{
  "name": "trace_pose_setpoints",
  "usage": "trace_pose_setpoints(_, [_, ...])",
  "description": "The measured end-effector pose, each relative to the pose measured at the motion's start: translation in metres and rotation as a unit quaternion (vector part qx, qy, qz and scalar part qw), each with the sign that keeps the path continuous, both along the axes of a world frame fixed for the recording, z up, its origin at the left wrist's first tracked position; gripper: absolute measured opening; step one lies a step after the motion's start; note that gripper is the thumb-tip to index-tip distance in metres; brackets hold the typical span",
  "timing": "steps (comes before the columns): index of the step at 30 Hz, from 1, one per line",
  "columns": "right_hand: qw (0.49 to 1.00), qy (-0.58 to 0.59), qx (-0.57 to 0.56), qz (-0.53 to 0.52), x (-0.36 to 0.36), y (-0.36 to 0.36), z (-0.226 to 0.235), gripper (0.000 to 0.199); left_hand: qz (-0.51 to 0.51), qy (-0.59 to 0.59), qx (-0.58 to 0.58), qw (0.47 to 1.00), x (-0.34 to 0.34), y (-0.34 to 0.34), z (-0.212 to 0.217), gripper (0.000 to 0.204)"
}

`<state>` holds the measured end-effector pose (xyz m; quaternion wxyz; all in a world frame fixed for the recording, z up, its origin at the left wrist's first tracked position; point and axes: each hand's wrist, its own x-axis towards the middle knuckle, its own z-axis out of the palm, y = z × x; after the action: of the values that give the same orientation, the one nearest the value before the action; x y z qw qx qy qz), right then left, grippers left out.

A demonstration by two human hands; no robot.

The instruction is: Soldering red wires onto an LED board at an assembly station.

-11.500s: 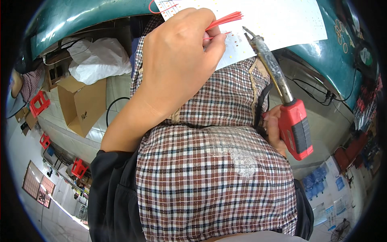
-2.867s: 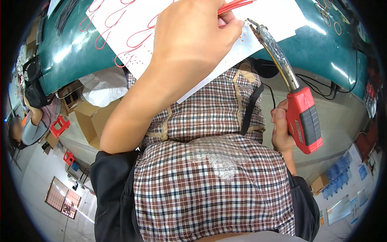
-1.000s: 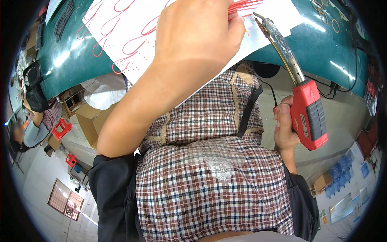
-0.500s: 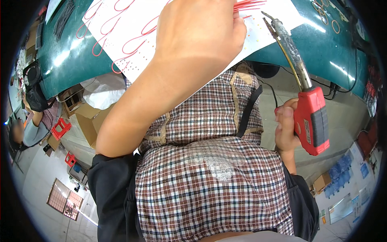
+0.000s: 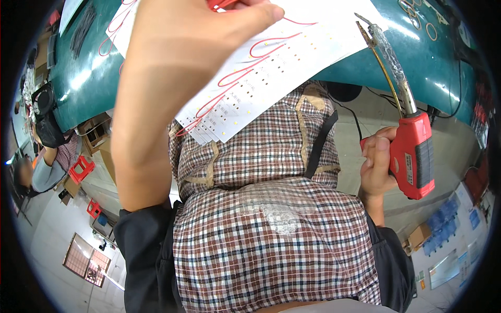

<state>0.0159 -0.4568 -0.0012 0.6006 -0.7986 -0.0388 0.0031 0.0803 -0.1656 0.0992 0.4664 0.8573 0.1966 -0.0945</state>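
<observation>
lately: red pistol-grip soldering gun, gripped in right hand, drawn back from white wired sheet (left hand pinches red wires).

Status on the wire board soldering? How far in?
Done: several red wire loops already sit on the white board. In hand: the left hand pinches red wires at the board's top edge; the right hand holds the red soldering gun, tip raised beside the board, not touching it. Left: rows of small board holes with no wire; joint quality can't be told.
</observation>
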Motion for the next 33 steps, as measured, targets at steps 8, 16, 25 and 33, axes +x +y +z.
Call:
trace_pose_setpoints(8, [1.000,-0.010,0.020,0.007,0.004,0.000,-0.001,0.009,-0.001,-0.141,-0.237,0.961,0.017,-0.005,-0.031,0.023])
trace_pose_setpoints(16, [0.998,-0.005,-0.033,0.054,0.002,-0.008,-0.004,0.017,-0.023,0.063,-0.024,0.997,0.035,-0.031,-0.019,0.018])
trace_pose_setpoints(25, [0.993,-0.005,-0.092,0.079,0.006,-0.009,-0.007,0.013,-0.018,0.087,0.044,0.995,0.043,-0.035,-0.026,0.025])
trace_pose_setpoints(33, [0.987,-0.021,-0.114,0.112,0.009,-0.019,-0.012,0.010,-0.045,0.038,0.087,0.994,0.039,-0.036,-0.030,0.027])
